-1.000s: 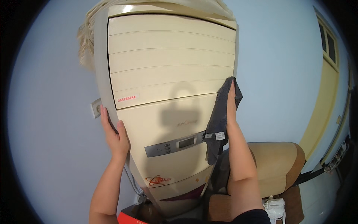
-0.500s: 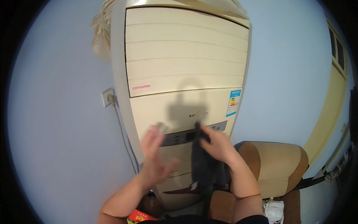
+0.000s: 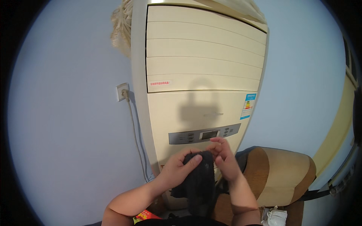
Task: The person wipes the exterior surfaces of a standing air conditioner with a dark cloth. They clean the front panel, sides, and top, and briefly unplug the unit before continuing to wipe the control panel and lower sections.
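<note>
Blue wall (image 3: 71, 150), cream air conditioner (image 3: 196, 109)

The floor itself is hidden low in the view. A tall cream air conditioner (image 3: 203, 56) stands just behind the fingers (image 3: 196, 160) that pinch the dark cloth (image 3: 200, 180), and it rises well above them. A tan and brown armchair (image 3: 279, 177) sits right of the fingers, beside the unit. Below-left of them lies a red packet (image 3: 145, 215). A white crumpled thing (image 3: 275, 218) lies low right.

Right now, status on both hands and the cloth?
Left hand and right hand both gripping dark cloth, bunched between them. Clear of cream air conditioner behind. Nothing in the way.
</note>
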Demonstrator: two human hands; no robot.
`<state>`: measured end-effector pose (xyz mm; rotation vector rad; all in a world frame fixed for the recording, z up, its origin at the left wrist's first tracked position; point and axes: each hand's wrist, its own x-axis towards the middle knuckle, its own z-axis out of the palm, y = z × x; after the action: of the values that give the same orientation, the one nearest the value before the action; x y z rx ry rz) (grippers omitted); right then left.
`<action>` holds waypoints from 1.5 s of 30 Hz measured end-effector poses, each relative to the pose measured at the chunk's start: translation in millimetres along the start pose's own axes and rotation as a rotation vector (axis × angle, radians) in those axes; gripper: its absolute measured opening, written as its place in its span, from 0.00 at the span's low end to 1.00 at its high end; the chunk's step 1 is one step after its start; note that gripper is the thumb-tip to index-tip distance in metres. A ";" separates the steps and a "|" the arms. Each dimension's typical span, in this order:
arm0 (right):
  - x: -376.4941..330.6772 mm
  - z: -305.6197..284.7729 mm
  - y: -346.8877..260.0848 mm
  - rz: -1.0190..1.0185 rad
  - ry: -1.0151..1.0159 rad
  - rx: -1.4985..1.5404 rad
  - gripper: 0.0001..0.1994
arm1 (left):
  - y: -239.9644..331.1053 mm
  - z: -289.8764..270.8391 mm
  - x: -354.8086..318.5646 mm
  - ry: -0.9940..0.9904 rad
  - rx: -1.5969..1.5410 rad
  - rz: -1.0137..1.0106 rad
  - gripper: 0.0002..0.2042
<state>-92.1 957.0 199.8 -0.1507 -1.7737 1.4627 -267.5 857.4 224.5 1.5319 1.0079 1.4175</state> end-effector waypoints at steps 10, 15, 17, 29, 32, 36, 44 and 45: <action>-50.2 28.4 38.1 0.102 0.251 0.550 0.39 | 6.9 9.1 18.7 0.138 -0.790 -0.105 0.09; -48.0 41.2 25.0 0.183 0.139 1.040 0.33 | -19.9 22.1 26.5 0.164 -0.124 0.073 0.07; -47.3 51.2 18.4 0.308 0.226 0.923 0.31 | -15.1 19.6 27.6 0.159 0.638 0.416 0.07; 85.2 -70.4 -58.6 -0.386 0.856 -0.470 0.34 | 33.8 -110.2 62.7 0.877 1.149 0.795 0.22; 122.1 -83.0 -102.3 -0.276 1.008 -1.022 0.26 | 29.4 -127.1 84.0 0.868 1.106 0.767 0.26; 152.4 -100.7 -90.0 -0.443 1.105 -1.340 0.16 | 16.2 -121.9 98.7 0.850 0.987 0.779 0.29; 186.3 11.1 -52.1 -0.992 0.725 -1.344 0.23 | 6.2 -120.4 98.6 0.897 0.976 0.706 0.31; 189.5 11.9 -52.4 -0.989 0.707 -1.355 0.23 | 6.0 -121.1 98.1 0.890 0.983 0.711 0.31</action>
<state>-204.9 1036.4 340.4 -0.3409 -1.5126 -0.5623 -382.8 951.2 271.7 2.0942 2.0315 2.4236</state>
